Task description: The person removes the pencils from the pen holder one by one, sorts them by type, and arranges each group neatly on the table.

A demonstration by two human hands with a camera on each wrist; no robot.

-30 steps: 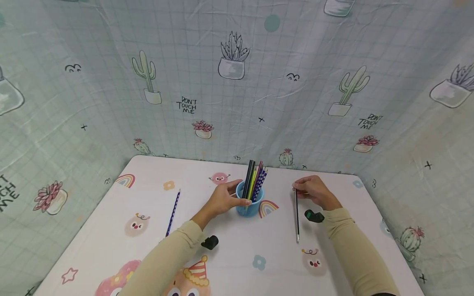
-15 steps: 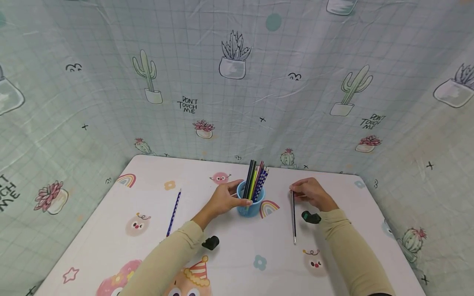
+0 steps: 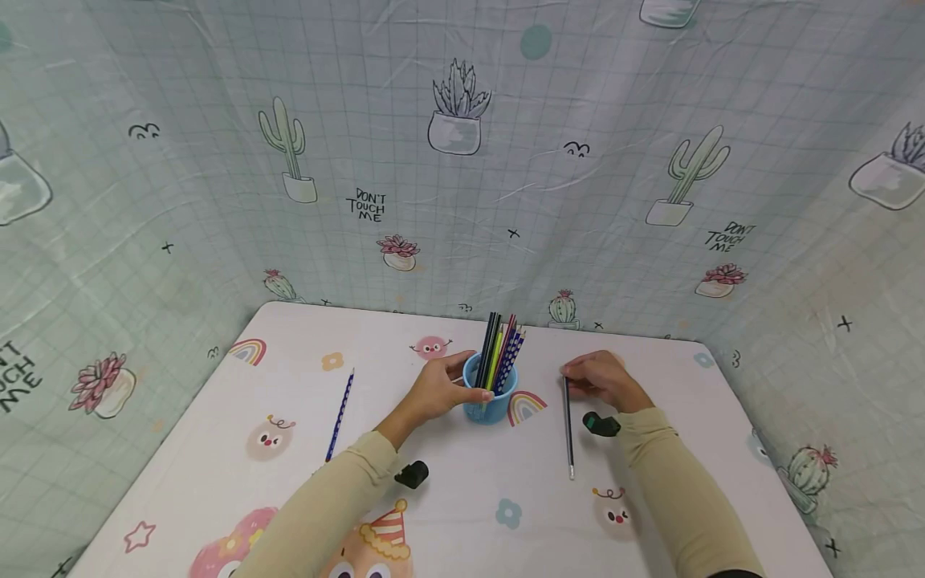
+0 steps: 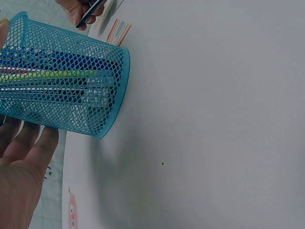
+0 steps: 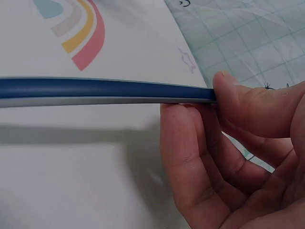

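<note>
My left hand (image 3: 437, 392) holds a light blue mesh pencil cup (image 3: 486, 411) around its side, thumb near and fingers behind. Several pencils (image 3: 490, 353) stand in it, leaning right: dark ones, a yellow-green one and blue patterned ones. To the right of the cup, my right hand (image 3: 598, 377) pinches the far end of a dark pencil (image 3: 568, 429), which points back toward me. The right wrist view shows thumb and fingertips on the tip of this blue-and-grey striped pencil (image 5: 105, 89). Through the mesh cup (image 4: 62, 105) in the left wrist view, the lower pencil ends are visible.
A blue patterned pencil (image 3: 340, 416) lies on the white printed table (image 3: 448, 506), left of my left forearm. A black wrist camera (image 3: 412, 474) sits at the left wrist and another wrist camera (image 3: 601, 424) at the right. A cactus-print cloth (image 3: 506, 193) rises behind the table.
My right hand has shifted slightly left and toward me with the dark pencil, closer to the cup. My left hand and the cup stay almost in place.
</note>
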